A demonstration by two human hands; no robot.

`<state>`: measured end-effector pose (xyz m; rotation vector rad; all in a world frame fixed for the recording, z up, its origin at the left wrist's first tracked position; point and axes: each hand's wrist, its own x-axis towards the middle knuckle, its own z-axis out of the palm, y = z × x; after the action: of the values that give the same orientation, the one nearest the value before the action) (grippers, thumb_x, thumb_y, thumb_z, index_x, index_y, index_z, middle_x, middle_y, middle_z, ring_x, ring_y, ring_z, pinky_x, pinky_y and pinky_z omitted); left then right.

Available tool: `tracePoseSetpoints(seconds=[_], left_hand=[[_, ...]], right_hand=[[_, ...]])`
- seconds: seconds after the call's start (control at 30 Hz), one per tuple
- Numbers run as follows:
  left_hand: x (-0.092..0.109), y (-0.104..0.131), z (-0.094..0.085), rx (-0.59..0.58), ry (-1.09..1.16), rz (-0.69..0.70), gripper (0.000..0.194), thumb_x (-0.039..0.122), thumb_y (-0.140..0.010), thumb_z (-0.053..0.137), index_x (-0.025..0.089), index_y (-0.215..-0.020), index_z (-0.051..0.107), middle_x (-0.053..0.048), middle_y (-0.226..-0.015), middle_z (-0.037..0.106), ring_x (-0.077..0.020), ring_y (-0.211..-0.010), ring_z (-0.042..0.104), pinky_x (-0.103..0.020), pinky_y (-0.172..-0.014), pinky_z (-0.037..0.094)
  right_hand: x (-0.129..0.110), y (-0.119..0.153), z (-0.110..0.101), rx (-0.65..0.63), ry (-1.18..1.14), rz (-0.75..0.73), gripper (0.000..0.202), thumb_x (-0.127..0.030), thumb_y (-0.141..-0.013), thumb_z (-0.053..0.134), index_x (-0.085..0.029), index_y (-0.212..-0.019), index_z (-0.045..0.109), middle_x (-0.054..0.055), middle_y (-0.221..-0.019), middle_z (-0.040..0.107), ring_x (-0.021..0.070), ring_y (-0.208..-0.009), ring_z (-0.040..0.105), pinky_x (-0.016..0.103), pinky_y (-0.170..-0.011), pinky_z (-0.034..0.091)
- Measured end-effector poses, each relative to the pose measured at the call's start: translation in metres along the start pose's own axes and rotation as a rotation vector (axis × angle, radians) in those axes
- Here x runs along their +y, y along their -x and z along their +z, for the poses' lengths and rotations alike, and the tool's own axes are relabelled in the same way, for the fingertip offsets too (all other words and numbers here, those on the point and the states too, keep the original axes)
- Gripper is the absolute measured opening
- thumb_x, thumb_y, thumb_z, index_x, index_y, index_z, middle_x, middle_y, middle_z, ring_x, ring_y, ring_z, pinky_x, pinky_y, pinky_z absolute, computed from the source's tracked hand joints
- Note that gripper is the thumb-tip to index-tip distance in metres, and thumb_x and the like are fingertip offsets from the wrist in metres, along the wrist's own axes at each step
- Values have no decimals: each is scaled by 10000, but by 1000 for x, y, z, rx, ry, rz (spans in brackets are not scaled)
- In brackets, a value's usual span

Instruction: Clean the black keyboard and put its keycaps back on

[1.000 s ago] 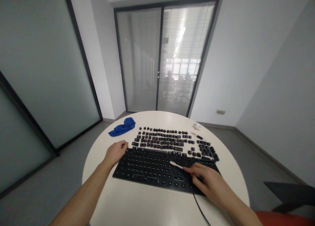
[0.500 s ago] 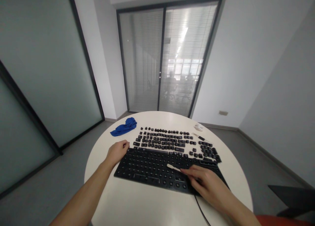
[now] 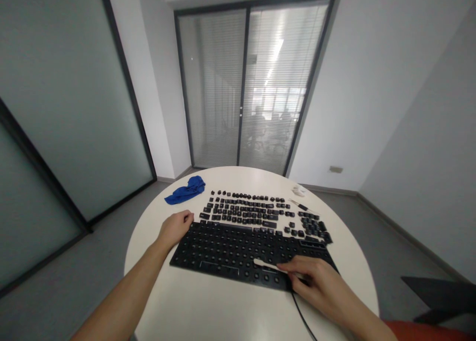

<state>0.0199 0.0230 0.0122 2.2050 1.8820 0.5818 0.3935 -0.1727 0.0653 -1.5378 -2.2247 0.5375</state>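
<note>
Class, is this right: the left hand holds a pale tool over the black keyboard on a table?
Wrong side: the head view shows the right hand holding a pale tool over the black keyboard on a table.

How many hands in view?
2. Left hand: at the keyboard's far left corner. Right hand: over the keyboard's right part, holding the brush. No others visible.

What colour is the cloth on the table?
Plain blue, seen in the head view.
</note>
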Motion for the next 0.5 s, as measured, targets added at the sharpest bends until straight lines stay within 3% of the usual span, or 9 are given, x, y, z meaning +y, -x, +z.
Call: tracePoseSetpoints(seconds=[0.37, 0.5], left_hand=[[-1, -1, 2, 6, 8, 6, 339, 402, -947, 416, 235, -775, 655, -26, -812, 723, -215, -775, 650, -266, -620, 360], [-1, -2, 2, 1, 5, 0, 335, 395, -945, 426, 230, -771, 659, -30, -804, 726, -213, -769, 653, -263, -616, 361]], right_hand=[[-10, -3, 8, -25, -8, -80, 381, -163, -933, 467, -260, -1217, 701, 51, -923, 698, 172, -812, 655, 253, -709, 448], [-11, 0, 6, -45, -6, -93, 372, -153, -912, 491, -286, -1163, 730, 31, -870, 692, 158, -757, 647, 240, -663, 429]])
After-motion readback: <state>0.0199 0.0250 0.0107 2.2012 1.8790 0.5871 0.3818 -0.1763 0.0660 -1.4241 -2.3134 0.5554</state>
